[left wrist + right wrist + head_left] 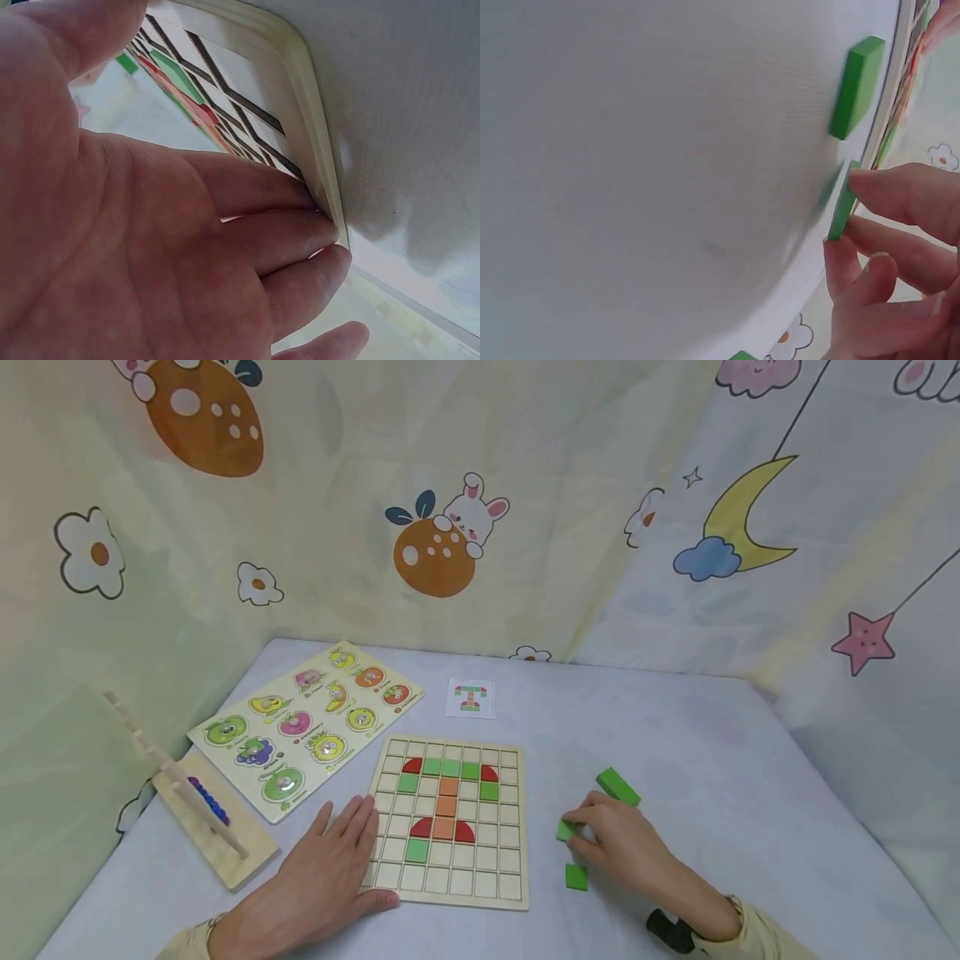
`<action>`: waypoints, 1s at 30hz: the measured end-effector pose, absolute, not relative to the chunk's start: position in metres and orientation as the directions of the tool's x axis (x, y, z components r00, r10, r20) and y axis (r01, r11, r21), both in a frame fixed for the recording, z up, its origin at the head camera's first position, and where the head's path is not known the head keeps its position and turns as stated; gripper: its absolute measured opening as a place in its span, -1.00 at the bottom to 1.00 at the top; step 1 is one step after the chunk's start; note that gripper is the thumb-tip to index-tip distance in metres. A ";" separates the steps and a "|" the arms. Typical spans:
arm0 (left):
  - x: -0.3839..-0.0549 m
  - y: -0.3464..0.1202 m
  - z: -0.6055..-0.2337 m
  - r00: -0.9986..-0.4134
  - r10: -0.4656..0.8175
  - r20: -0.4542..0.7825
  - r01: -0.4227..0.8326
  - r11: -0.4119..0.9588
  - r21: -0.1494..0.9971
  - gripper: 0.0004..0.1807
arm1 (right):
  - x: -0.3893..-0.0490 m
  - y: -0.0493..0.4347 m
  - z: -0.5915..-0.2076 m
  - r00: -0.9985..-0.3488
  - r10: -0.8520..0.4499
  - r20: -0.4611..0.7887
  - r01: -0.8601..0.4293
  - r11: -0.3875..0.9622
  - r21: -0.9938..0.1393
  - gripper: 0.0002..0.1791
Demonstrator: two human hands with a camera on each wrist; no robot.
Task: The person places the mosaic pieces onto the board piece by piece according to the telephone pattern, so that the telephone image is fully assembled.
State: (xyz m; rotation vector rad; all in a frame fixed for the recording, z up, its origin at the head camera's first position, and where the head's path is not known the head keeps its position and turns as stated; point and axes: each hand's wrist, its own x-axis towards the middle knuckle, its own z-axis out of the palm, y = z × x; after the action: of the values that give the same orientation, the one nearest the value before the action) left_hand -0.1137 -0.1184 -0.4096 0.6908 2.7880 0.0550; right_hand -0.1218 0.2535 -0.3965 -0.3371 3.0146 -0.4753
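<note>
A wooden grid board [501,885] lies on the table with green, red and orange tiles forming a shape in its squares. My left hand [318,868] lies with fingers extended along the board's left edge; in the left wrist view its fingertips [319,229] touch the rim. To the right of the board, my right hand [626,843] pinches a green tile [844,201] between thumb and fingers, partly hidden by them in the head view. Nearer me lies a green square block [576,877]. Beyond the hand is a longer green block [618,787].
Behind the board lies a small pattern card [470,699] with a similar coloured shape. A fruit puzzle board [300,693] is at the back left. Beside it stands a wooden base [247,860] with a tilted rod and blue beads. A printed curtain [562,527] hangs behind the table.
</note>
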 end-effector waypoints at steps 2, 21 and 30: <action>-0.114 -0.118 -0.410 -0.851 0.465 -0.246 0.454 0.885 0.103 0.19 | -0.122 0.253 -0.396 -0.966 -0.256 -0.037 -0.231 0.919 -0.321 -0.72; -0.114 -0.118 -0.409 -0.850 0.460 -0.258 0.452 0.887 0.092 0.20 | -0.121 0.248 -0.399 -0.946 -0.325 -0.020 -0.310 0.918 -0.247 -0.62; -0.114 -0.118 -0.409 -0.851 0.463 -0.248 0.452 0.886 0.102 0.19 | -0.123 0.244 -0.399 -0.925 -0.380 0.018 -0.370 0.887 -0.275 -0.68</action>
State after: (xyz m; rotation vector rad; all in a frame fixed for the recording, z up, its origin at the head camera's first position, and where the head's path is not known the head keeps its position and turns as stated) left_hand -0.1142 -0.1182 -0.4091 0.6892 2.7881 0.0576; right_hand -0.1235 0.2442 -0.3993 -0.5998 3.0170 -0.4281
